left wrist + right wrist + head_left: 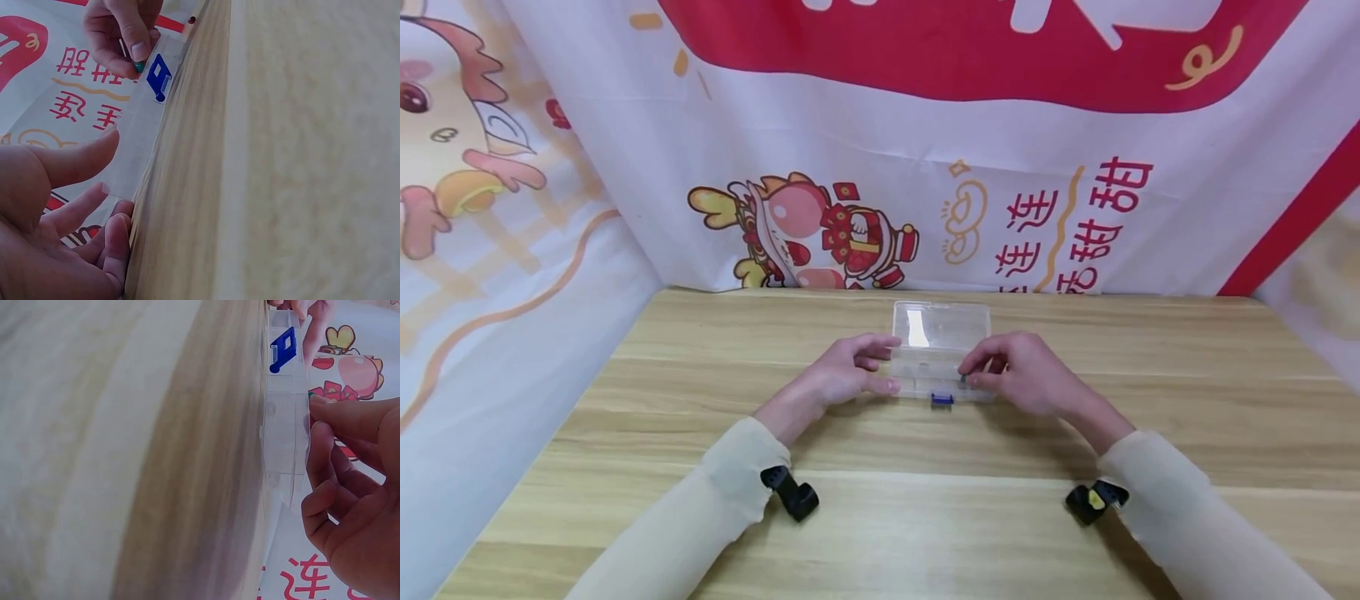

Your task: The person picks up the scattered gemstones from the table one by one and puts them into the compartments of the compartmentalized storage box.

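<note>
A clear plastic compartment box (pixel 917 385) lies on the table, its transparent lid (pixel 955 325) raised at the back. A blue clasp (pixel 942 400) sits at its front edge. My left hand (pixel 842 371) holds the box's left end, thumb near the front corner and index finger near the hinge side. My right hand (pixel 1030 372) pinches a small dark green, rounded piece (pixel 139 65) over the right part of the box. In the right wrist view, the fingertips mostly hide that piece. Little of what the compartments hold can be made out.
The wood-grain table (pixel 880 533) stretches around the box. A printed cloth (pixel 850 125) hangs behind the table and along both sides. A small red spot (pixel 192 20) shows beyond the box in the left wrist view; its kind is unclear.
</note>
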